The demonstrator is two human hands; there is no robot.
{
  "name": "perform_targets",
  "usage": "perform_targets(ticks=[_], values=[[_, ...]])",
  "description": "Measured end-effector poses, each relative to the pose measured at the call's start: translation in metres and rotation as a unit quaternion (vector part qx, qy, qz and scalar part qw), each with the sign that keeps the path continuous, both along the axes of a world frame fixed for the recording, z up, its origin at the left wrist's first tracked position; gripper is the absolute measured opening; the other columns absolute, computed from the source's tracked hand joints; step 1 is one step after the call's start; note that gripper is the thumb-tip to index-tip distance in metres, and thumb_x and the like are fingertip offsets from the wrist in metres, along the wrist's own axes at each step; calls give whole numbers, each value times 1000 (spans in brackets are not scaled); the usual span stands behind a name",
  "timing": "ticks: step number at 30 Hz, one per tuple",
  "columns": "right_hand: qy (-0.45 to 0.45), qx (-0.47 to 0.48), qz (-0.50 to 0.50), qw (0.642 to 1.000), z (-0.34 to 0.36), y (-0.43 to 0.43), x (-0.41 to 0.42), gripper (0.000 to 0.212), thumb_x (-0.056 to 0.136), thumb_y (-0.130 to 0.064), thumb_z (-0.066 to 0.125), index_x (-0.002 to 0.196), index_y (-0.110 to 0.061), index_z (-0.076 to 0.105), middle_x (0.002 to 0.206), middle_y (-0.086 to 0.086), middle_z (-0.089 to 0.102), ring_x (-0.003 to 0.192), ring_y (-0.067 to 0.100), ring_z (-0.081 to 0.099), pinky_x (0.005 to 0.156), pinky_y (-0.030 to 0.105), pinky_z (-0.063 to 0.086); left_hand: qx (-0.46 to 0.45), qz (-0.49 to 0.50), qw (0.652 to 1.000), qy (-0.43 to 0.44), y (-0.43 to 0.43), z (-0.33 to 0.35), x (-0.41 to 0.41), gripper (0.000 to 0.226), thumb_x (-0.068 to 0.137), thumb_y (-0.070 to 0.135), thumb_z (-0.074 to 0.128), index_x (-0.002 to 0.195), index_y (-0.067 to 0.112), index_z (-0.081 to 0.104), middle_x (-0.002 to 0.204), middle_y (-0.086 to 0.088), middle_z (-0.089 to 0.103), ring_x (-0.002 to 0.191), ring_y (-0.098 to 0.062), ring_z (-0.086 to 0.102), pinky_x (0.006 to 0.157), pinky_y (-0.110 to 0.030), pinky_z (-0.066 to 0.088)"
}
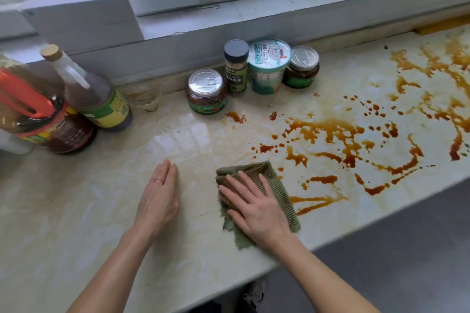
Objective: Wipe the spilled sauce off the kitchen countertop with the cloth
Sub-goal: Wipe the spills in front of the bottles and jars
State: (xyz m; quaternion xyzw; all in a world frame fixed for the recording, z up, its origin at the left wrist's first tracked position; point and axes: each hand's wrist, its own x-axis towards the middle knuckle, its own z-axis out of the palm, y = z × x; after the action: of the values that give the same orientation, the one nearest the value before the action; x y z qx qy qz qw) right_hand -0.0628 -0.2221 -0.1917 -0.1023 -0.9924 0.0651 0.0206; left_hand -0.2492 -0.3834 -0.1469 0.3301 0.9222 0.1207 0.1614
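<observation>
At the far left of the countertop [76, 223] you have a big oil bottle [28, 107] with an orange handle and a corked bottle [91, 91] leaning beside it, then a clear glass [145, 94] near the back wall. Your left hand [160, 198] lies flat on the bare stone, fingers straight and together, holding nothing, a ring on one finger. Behind it, a pull-tab jar [206, 91], a spice shaker [236, 66], a paper tub [268, 66] and a second jar [302, 67] stand in a row. Your right hand [256, 208] presses the green ribbed cloth [281, 189] down near the front edge, fingers spread and straight. The brown sauce [330, 132] begins just right of the cloth and streaks across the counter to the right edge.
</observation>
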Motion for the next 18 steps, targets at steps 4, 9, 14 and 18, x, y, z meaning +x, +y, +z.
perform_targets(ticks=[4,9,14,18], values=[[22,-48,-97,994,2,-32,-5,55,100,-47,35,153,-33,31,162,-6,23,151,21,13,116,57,19,-5,12,1000,-1,0,-2,2,60,97,14,34,150,14,8,159,-2,0,146,-17,2,118,-28,5],[23,9,107,994,-4,-22,20,55,99,-50,39,151,-34,34,160,-6,27,150,20,18,116,55,22,-17,14,1000,-1,0,-4,1,61,97,14,34,151,14,6,159,-1,-3,146,-16,1,118,-27,3],[13,-10,-51,999,2,11,11,54,99,-48,35,151,-35,34,159,-7,29,149,20,20,113,57,25,-30,14,999,-16,3,-4,2,61,97,13,31,151,14,2,159,-1,-6,146,-15,-2,118,-27,2],[46,-8,28,998,-2,-31,23,55,97,-48,40,150,-32,36,160,-4,28,149,25,19,113,60,23,-41,19,999,-19,5,-2,3,60,98,16,28,150,13,1,158,-1,-7,146,-16,-3,118,-28,1]])
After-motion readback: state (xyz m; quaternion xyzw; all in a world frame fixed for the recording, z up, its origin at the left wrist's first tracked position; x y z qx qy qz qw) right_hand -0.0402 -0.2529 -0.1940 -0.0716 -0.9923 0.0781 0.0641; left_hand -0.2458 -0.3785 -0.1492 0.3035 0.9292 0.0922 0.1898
